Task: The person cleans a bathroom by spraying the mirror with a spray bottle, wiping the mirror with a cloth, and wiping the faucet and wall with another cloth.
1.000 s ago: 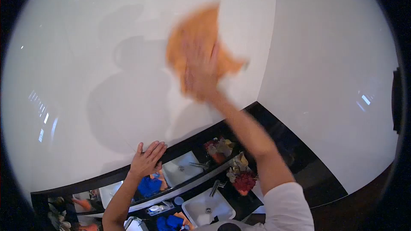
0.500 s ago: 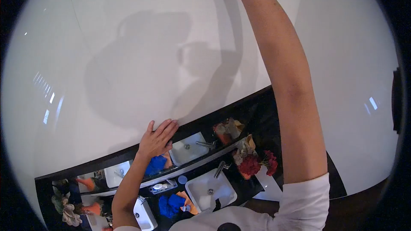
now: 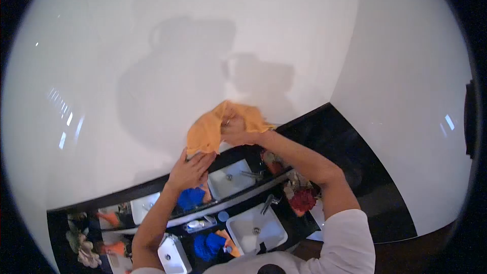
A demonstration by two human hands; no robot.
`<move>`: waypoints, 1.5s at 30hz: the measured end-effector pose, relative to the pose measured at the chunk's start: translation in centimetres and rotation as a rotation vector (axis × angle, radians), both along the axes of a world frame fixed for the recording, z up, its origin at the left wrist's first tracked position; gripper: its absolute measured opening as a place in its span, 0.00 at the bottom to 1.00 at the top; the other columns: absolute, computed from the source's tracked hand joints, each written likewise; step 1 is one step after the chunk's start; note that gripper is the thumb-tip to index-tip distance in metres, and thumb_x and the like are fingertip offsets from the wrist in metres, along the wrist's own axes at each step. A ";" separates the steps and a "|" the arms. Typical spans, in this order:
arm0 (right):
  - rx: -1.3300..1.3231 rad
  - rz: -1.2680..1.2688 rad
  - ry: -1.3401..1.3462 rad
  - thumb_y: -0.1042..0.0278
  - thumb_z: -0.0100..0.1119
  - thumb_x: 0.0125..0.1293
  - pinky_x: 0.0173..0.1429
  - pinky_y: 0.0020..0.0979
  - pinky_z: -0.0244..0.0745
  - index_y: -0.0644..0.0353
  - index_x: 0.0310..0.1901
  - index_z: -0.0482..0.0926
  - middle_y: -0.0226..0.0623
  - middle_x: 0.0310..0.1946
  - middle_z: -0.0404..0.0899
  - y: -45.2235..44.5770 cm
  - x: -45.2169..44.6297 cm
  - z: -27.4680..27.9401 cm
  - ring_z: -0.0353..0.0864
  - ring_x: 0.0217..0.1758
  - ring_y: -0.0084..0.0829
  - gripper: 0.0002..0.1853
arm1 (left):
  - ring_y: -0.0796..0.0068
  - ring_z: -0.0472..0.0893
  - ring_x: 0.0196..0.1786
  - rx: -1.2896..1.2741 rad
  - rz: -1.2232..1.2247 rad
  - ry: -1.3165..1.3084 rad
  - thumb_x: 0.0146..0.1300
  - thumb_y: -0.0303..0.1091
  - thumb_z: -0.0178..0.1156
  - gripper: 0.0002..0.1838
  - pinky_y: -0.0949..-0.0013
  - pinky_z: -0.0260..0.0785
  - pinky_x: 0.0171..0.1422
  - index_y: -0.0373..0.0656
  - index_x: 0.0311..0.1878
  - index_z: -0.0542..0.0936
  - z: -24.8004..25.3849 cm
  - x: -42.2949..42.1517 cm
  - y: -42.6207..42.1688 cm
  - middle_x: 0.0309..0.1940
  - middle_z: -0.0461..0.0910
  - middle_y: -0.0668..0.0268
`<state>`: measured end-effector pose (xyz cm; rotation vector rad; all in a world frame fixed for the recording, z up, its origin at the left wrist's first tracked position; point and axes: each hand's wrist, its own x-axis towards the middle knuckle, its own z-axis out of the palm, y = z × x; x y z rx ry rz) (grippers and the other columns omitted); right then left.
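Note:
An orange cloth (image 3: 205, 131) is spread and bunched against the white wall, just above the black glossy panel. My right hand (image 3: 234, 128) grips its middle, with some fingers hidden in the folds. At the cloth's lower left corner is my left hand (image 3: 192, 171), fingers stretched out flat near the panel's top edge. Its fingertips meet or nearly meet the cloth's edge; I cannot tell which.
Below lies a black counter with a white sink (image 3: 256, 228), a faucet (image 3: 269, 204), blue cloths (image 3: 209, 246), a white dispenser box (image 3: 173, 254) and red flowers (image 3: 303, 200). The black panel (image 3: 350, 157) reflects several of these. Pale flowers (image 3: 87, 253) stand at left.
My right hand has come down from the top of the wall with the orange cloth, which now hangs open near my left hand. My left hand stays almost in place.

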<state>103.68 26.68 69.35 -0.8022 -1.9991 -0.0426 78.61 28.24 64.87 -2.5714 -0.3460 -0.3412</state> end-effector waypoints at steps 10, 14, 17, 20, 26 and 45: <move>0.639 -0.994 0.248 0.56 0.39 0.68 0.55 0.52 0.62 0.68 0.40 0.76 0.57 0.39 0.77 -2.6 27.8 24.4 0.73 0.45 0.55 0.21 | 0.76 0.64 0.65 0.047 0.013 -0.006 0.46 0.46 0.59 0.33 0.30 0.46 0.65 0.53 0.61 0.72 -0.9 0.7 0.4 0.63 0.66 0.75; 0.821 -0.963 0.354 0.58 0.37 0.71 0.64 0.46 0.56 0.70 0.50 0.72 0.57 0.54 0.69 -2.6 28.1 17.8 0.66 0.58 0.53 0.22 | 0.74 0.65 0.64 0.059 -0.022 -0.039 0.46 0.46 0.59 0.33 0.30 0.45 0.65 0.53 0.60 0.72 -1.3 0.7 0.6 0.63 0.66 0.74; 0.589 -1.081 0.502 0.60 0.38 0.72 0.60 0.41 0.61 0.72 0.46 0.72 0.56 0.46 0.72 -3.2 26.9 4.9 0.70 0.52 0.51 0.20 | 0.80 0.60 0.67 0.069 -0.013 -0.036 0.49 0.45 0.56 0.32 0.34 0.43 0.67 0.54 0.62 0.71 -0.9 0.9 0.4 0.63 0.65 0.76; 0.558 -1.311 0.535 0.62 0.42 0.70 0.55 0.43 0.63 0.73 0.42 0.71 0.58 0.43 0.71 -3.1 24.6 -4.8 0.70 0.50 0.52 0.18 | 0.79 0.61 0.67 0.053 0.015 -0.014 0.48 0.45 0.57 0.34 0.33 0.42 0.68 0.54 0.63 0.69 -0.9 0.6 0.4 0.64 0.64 0.75; 0.479 -1.081 0.481 0.64 0.46 0.69 0.51 0.39 0.68 0.70 0.46 0.70 0.58 0.38 0.74 -8.1 23.5 5.6 0.74 0.47 0.50 0.15 | 0.79 0.63 0.66 0.038 0.021 -0.034 0.47 0.46 0.58 0.34 0.34 0.44 0.67 0.53 0.62 0.71 -0.3 0.8 0.1 0.63 0.67 0.75; 1.172 -0.168 -0.195 0.68 0.56 0.50 0.51 0.46 0.70 0.59 0.42 0.78 0.45 0.40 0.77 0.6 -4.7 25.6 0.73 0.50 0.43 0.16 | 0.80 0.64 0.64 0.034 0.002 -0.032 0.45 0.46 0.59 0.32 0.35 0.45 0.66 0.54 0.59 0.73 -0.2 0.5 0.3 0.61 0.68 0.77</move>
